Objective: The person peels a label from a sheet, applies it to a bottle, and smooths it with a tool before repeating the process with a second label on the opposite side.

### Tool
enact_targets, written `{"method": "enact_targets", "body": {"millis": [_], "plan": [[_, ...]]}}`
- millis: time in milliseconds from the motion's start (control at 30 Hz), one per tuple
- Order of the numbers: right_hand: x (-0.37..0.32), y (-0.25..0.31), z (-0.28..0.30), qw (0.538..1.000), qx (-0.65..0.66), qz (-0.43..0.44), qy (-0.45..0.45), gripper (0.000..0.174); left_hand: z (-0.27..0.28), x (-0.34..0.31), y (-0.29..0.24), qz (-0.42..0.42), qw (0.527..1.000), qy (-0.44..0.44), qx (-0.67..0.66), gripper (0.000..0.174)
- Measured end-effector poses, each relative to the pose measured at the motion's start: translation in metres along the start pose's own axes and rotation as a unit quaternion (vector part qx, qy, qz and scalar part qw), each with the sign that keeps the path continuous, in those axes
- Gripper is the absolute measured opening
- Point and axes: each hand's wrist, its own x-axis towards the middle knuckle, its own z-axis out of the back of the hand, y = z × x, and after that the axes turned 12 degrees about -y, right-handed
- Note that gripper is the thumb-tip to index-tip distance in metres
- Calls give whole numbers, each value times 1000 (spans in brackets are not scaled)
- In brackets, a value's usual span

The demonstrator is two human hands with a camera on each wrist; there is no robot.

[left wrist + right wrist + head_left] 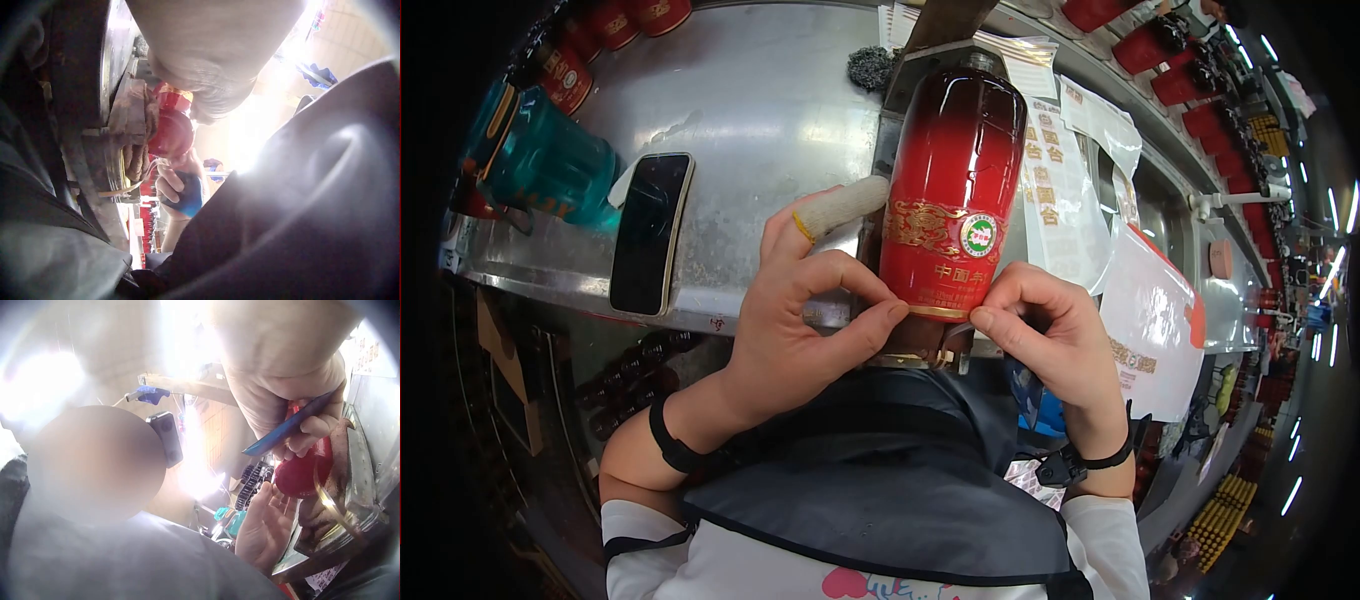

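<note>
A glossy red bottle [960,150], dark toward its neck, lies on a stand with its base toward me. Gold ornament, a round green-and-white sticker and lettering cover its lower side. My left hand [800,290] pinches its lower left edge between thumb and forefinger; another finger wears a white knitted sleeve [840,208] and lies against the bottle's side. At the lower right edge, thumb and forefinger of my right hand [1050,325] meet the bottle. That hand also holds a flat, tapered blue tool [287,428] across its fingers. A thin gold strip [326,499] curves down from the base.
A phone [652,235] and a teal jug [550,160] stand left on the metal table [740,110]. Sticker sheets [1050,190] lie right of the bottle, with a white sheet [1150,330] nearer me. Steel wool [870,68] sits behind. More red bottles [1200,85] line the far right.
</note>
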Motion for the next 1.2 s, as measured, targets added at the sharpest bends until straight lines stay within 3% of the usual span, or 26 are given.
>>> {"method": "enact_targets", "body": {"millis": [1200], "plan": [[0,1,-5,999,-39,20,-19,12,-3,-2,4,1,1000,-28,-2,9]]}}
